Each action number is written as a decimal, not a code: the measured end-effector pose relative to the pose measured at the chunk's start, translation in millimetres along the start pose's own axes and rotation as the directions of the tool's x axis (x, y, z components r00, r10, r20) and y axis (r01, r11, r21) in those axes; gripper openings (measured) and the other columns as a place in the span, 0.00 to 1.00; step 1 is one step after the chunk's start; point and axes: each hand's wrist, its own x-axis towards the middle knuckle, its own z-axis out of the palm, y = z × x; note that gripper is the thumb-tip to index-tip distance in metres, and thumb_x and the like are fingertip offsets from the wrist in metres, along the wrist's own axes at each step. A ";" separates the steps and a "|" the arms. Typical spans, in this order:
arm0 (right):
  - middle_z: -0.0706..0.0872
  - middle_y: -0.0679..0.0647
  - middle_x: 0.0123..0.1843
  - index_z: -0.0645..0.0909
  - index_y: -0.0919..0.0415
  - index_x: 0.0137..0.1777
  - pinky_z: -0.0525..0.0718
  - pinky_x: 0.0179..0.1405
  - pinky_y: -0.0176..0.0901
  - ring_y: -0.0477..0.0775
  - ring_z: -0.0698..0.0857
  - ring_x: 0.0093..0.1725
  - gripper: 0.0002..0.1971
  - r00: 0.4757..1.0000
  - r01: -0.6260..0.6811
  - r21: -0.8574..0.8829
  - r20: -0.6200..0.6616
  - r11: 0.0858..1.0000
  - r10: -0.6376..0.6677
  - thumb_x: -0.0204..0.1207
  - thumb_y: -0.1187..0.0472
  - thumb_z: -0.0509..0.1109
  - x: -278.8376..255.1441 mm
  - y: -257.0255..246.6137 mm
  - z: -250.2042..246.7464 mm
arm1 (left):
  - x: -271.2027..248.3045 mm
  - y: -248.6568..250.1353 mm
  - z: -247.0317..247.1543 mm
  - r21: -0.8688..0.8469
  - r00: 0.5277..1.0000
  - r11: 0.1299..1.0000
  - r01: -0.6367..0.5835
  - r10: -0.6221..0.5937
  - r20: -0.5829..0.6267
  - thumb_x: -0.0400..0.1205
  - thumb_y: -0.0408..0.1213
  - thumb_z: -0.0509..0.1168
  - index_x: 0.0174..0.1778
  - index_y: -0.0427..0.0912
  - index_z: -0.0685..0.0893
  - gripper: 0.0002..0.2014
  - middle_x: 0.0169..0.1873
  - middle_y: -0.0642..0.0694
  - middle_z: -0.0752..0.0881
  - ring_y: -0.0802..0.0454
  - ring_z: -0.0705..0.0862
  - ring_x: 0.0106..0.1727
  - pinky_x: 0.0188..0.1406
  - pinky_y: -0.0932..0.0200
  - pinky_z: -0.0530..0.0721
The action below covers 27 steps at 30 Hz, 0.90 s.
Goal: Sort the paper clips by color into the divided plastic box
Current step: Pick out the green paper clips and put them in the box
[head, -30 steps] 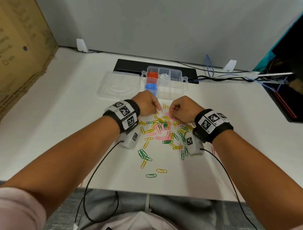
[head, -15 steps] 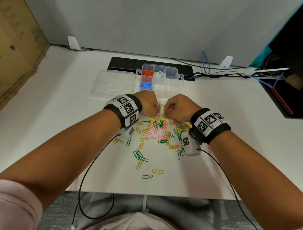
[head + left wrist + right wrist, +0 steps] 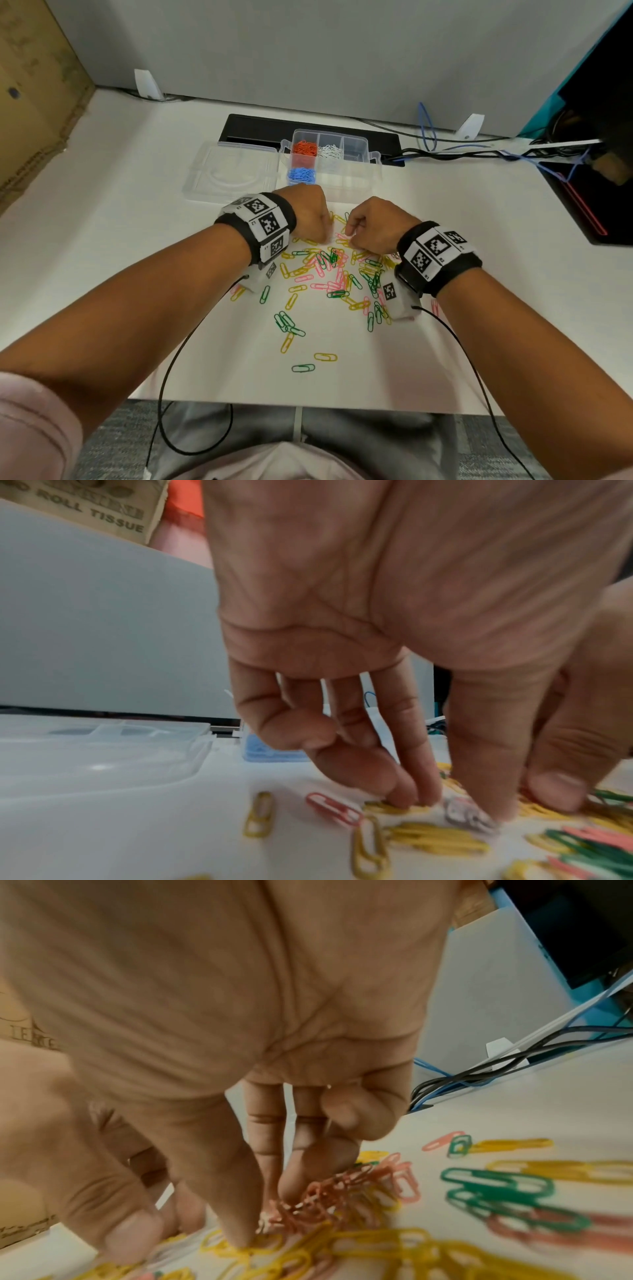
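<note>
Both hands [image 3: 310, 214] [image 3: 376, 222] side by side, fingers curled downward.

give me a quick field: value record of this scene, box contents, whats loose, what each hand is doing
box: open, at the back of the desk
filled compartments: orange clips, white clips, blue clips
lid: lying left of the box
loose pile: yellow, green and pink clips
left hand: fingertips down on the pile's far edge; grip unclear
right hand: fingers in a cluster of pink clips; grip unclear
</note>
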 end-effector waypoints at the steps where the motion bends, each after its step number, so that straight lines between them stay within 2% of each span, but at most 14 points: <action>1: 0.79 0.42 0.34 0.88 0.56 0.45 0.74 0.34 0.35 0.44 0.78 0.37 0.04 1.000 0.005 0.013 -0.014 1.000 -0.005 0.73 0.64 0.77 1.0 -0.2 1.2 | 0.5 1.7 1.6 0.005 1.000 1.000 -0.009 0.010 -0.011 0.73 0.45 0.76 0.46 0.50 0.93 0.07 0.42 0.55 0.90 0.53 0.86 0.46 0.50 0.55 0.88; 3: 0.80 0.42 0.35 0.89 0.56 0.45 0.76 0.39 0.37 0.45 0.80 0.38 0.03 0.999 0.017 0.040 -0.034 0.999 -0.015 0.73 0.60 0.78 3.0 -1.6 4.1 | 1.3 5.2 4.3 0.023 0.999 1.000 -0.021 0.022 -0.028 0.73 0.45 0.77 0.42 0.48 0.92 0.07 0.40 0.52 0.90 0.52 0.86 0.44 0.47 0.56 0.87; 6: 0.82 0.43 0.37 0.90 0.56 0.44 0.78 0.41 0.39 0.46 0.81 0.40 0.03 0.999 0.021 0.054 -0.034 0.998 -0.019 0.72 0.58 0.79 6.0 -3.7 7.1 | 2.4 7.3 6.9 0.044 1.000 0.999 -0.016 0.016 -0.006 0.75 0.45 0.75 0.39 0.45 0.88 0.08 0.40 0.46 0.89 0.47 0.87 0.44 0.49 0.51 0.89; 8: 0.83 0.43 0.38 0.90 0.54 0.43 0.80 0.43 0.41 0.48 0.83 0.43 0.01 0.998 0.037 0.060 -0.054 0.997 -0.034 0.73 0.60 0.78 6.6 -5.5 7.6 | 0.4 7.3 7.9 0.061 0.999 0.998 -0.032 0.033 -0.007 0.77 0.45 0.72 0.42 0.43 0.88 0.09 0.41 0.44 0.89 0.46 0.87 0.43 0.48 0.50 0.89; 10: 0.84 0.45 0.40 0.90 0.54 0.46 0.83 0.47 0.42 0.49 0.84 0.46 0.04 0.996 0.066 0.058 -0.066 0.996 -0.062 0.73 0.61 0.77 7.4 -7.0 8.0 | -2.9 6.7 9.2 0.112 0.997 0.992 -0.065 0.069 -0.036 0.77 0.47 0.71 0.46 0.43 0.89 0.11 0.41 0.45 0.89 0.46 0.86 0.43 0.46 0.51 0.88; 13: 0.85 0.47 0.44 0.91 0.54 0.50 0.85 0.52 0.44 0.50 0.84 0.48 0.07 0.996 0.082 0.017 -0.024 0.996 -0.082 0.72 0.59 0.78 8.6 -10.5 8.7 | -6.8 4.9 10.7 0.188 0.992 0.977 -0.098 0.110 -0.055 0.75 0.50 0.72 0.47 0.46 0.89 0.12 0.41 0.47 0.89 0.47 0.86 0.42 0.40 0.56 0.84; 18: 0.91 0.52 0.43 0.93 0.57 0.43 0.89 0.51 0.49 0.54 0.88 0.46 0.04 0.996 0.088 -0.002 -0.024 0.996 -0.089 0.72 0.62 0.76 13.8 -15.3 13.6 | -10.4 1.9 11.0 0.231 0.987 0.963 -0.139 0.155 -0.052 0.76 0.52 0.72 0.45 0.45 0.88 0.13 0.39 0.48 0.87 0.48 0.83 0.38 0.38 0.59 0.78; 20: 0.91 0.52 0.42 0.92 0.57 0.41 0.88 0.49 0.46 0.53 0.88 0.45 0.05 0.994 0.108 -0.004 -0.029 0.994 -0.108 0.73 0.63 0.74 13.3 -18.1 14.9 | -11.9 -2.5 9.5 0.209 0.984 0.968 -0.141 0.161 -0.079 0.76 0.51 0.72 0.45 0.47 0.89 0.11 0.38 0.49 0.87 0.49 0.83 0.39 0.38 0.59 0.79; 22: 0.90 0.51 0.41 0.91 0.57 0.39 0.86 0.47 0.44 0.52 0.87 0.43 0.04 0.989 0.129 0.027 -0.080 0.991 -0.126 0.73 0.63 0.74 11.9 -18.9 10.8 | -12.9 -9.4 4.8 0.109 0.977 0.981 -0.158 0.172 -0.129 0.76 0.46 0.72 0.44 0.48 0.90 0.06 0.39 0.53 0.88 0.51 0.85 0.43 0.42 0.57 0.82; 24: 0.89 0.51 0.39 0.89 0.58 0.36 0.87 0.43 0.44 0.50 0.87 0.40 0.04 0.981 0.141 0.123 -0.149 0.982 -0.122 0.72 0.64 0.76 12.7 -16.9 0.8 | -14.7 -17.3 -2.7 -0.105 0.959 0.977 -0.187 0.158 -0.235 0.79 0.42 0.72 0.46 0.48 0.91 0.05 0.44 0.56 0.89 0.58 0.85 0.45 0.50 0.57 0.84; 25: 0.89 0.51 0.38 0.88 0.60 0.36 0.87 0.42 0.45 0.50 0.87 0.38 0.04 0.977 0.139 0.172 -0.187 0.975 -0.106 0.72 0.65 0.76 14.8 -15.9 -6.2 | -16.1 -21.6 -7.0 -0.242 0.946 0.949 -0.200 0.124 -0.299 0.80 0.41 0.71 0.49 0.47 0.91 0.05 0.46 0.56 0.89 0.61 0.84 0.44 0.51 0.60 0.83; 27: 0.89 0.54 0.37 0.87 0.64 0.38 0.86 0.40 0.44 0.49 0.86 0.36 0.04 0.959 0.119 0.244 -0.280 0.962 -0.047 0.72 0.65 0.76 25.2 -13.2 -22.8 | -20.4 -28.6 -14.8 -0.510 0.920 0.831 -0.221 0.004 -0.391 0.81 0.39 0.71 0.51 0.47 0.89 0.05 0.48 0.54 0.88 0.65 0.83 0.36 0.43 0.64 0.83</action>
